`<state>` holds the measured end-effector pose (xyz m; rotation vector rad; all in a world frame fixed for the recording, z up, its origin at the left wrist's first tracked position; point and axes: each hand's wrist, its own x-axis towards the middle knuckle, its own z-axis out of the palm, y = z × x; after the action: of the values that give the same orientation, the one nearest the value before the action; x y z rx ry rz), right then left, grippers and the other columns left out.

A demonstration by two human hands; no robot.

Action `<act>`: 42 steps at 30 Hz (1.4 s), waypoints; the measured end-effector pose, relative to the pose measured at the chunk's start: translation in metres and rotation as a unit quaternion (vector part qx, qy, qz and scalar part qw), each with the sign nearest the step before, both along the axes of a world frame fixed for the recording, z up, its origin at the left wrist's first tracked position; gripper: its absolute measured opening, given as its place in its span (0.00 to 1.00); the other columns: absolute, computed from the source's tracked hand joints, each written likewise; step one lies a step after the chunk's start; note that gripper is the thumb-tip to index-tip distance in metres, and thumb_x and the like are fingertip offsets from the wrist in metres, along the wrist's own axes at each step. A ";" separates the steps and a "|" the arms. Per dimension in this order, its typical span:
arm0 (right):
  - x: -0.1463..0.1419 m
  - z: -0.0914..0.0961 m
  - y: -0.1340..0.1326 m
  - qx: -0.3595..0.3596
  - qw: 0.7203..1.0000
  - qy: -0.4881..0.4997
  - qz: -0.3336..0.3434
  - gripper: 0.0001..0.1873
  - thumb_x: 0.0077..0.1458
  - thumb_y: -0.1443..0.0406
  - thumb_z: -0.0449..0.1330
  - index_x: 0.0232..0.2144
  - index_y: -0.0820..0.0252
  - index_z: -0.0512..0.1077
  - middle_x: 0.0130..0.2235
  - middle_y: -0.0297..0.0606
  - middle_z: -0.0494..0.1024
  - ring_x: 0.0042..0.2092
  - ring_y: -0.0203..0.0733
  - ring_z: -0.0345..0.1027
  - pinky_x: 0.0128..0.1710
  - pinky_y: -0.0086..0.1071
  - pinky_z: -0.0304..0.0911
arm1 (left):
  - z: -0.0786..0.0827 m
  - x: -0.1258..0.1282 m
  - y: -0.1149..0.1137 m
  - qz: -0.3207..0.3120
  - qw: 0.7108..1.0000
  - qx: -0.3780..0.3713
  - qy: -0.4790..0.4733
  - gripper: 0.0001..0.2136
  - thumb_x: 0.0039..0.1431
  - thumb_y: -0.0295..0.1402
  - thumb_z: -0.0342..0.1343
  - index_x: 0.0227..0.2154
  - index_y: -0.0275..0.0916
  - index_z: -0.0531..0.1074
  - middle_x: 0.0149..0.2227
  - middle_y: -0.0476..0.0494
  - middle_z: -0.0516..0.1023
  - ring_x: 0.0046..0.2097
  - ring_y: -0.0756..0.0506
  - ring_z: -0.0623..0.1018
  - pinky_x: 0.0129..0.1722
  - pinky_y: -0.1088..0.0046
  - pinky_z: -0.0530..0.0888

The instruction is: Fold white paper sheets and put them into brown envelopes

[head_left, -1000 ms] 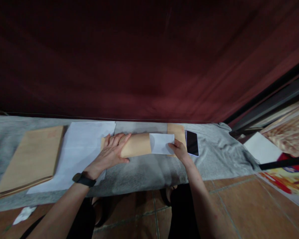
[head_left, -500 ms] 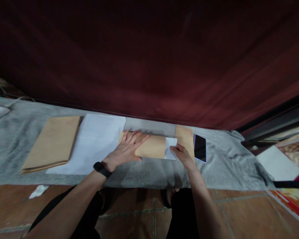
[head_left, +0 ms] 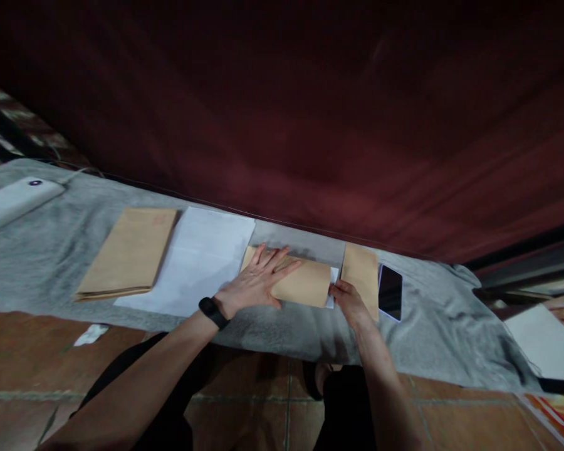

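Observation:
A brown paper envelope (head_left: 305,282) lies flat on the grey cloth in front of me. My left hand (head_left: 258,279), fingers spread, presses down on its left part. From the envelope's right end sticks out a narrow strip of folded white paper (head_left: 334,273). My right hand (head_left: 348,297) pinches that strip between thumb and fingers. Just beyond the right hand lies another brown envelope (head_left: 361,272). To the left of my left hand are white paper sheets (head_left: 202,257), and past them a stack of brown envelopes (head_left: 131,247).
A phone (head_left: 390,292) lies right of the second envelope. At the far left sits a white device (head_left: 21,197) with a cable. The grey cloth (head_left: 432,326) covers a long narrow surface backed by a dark red curtain (head_left: 282,125). Crumpled white paper (head_left: 91,334) is on the tiled floor.
The white paper has slid further into the envelope under my right hand, so less of it shows. My left hand stays on the envelope. The camera view has turned a little to the left.

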<state>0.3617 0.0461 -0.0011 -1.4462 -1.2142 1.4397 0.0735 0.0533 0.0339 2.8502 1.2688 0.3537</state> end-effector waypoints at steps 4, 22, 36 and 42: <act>-0.001 0.001 0.001 0.001 0.999 0.020 -0.024 0.17 0.42 0.51 0.68 0.31 0.55 0.79 0.31 0.39 0.84 0.36 0.50 0.77 0.39 0.39 0.68 | -0.003 0.003 -0.001 -0.006 1.000 -0.027 0.003 0.56 0.47 0.56 0.67 0.72 0.49 0.39 0.74 0.31 0.43 0.73 0.31 0.49 0.69 0.44 0.38; 0.001 0.004 -0.005 -0.053 0.998 0.020 -0.006 0.18 0.41 0.51 0.70 0.31 0.57 0.79 0.34 0.41 0.83 0.40 0.50 0.76 0.39 0.36 0.66 | -0.003 0.009 0.000 -0.023 0.997 -0.062 -0.030 0.49 0.52 0.49 0.65 0.72 0.50 0.45 0.72 0.36 0.53 0.71 0.31 0.54 0.69 0.45 0.41; -0.008 0.001 0.002 -0.011 0.999 0.033 -0.007 0.20 0.46 0.50 0.67 0.33 0.60 0.81 0.30 0.36 0.83 0.37 0.43 0.76 0.42 0.35 0.68 | -0.017 0.006 0.013 -0.037 0.997 -0.050 -0.041 0.52 0.52 0.48 0.64 0.73 0.46 0.39 0.69 0.34 0.59 0.70 0.32 0.57 0.69 0.44 0.44; -0.009 -0.001 0.006 0.008 0.999 -0.049 0.002 0.12 0.50 0.57 0.64 0.31 0.59 0.82 0.25 0.32 0.80 0.32 0.42 0.74 0.36 0.33 0.67 | -0.020 0.006 0.016 -0.033 0.998 -0.051 -0.029 0.53 0.51 0.48 0.64 0.73 0.48 0.36 0.68 0.34 0.60 0.70 0.31 0.58 0.69 0.44 0.45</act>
<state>0.3522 0.0518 -0.0021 -1.5180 -1.2873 1.3729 0.0800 0.0692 0.0135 2.7680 1.1443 0.3561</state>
